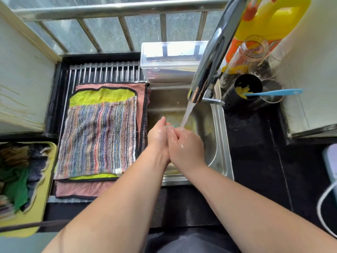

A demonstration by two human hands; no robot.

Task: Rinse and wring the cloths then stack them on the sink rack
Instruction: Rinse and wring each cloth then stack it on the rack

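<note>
Three cloths lie stacked flat on the sink rack (104, 71): a striped cloth (96, 139) on top, a yellow-green cloth (102, 96) under it, a pink cloth (141, 99) at the bottom. My left hand (157, 134) and my right hand (186, 145) are pressed together over the steel sink (221, 143), wet, under the water stream (187, 114) from the tap (209, 70). Neither hand holds a cloth.
A yellow tub (42, 198) with several crumpled cloths stands at the left. A clear plastic box (171, 59) sits behind the sink. Jars, a dark cup with a blue utensil (273, 92) and a yellow bottle (273, 19) crowd the right back corner. A black counter (255, 161) lies to the right.
</note>
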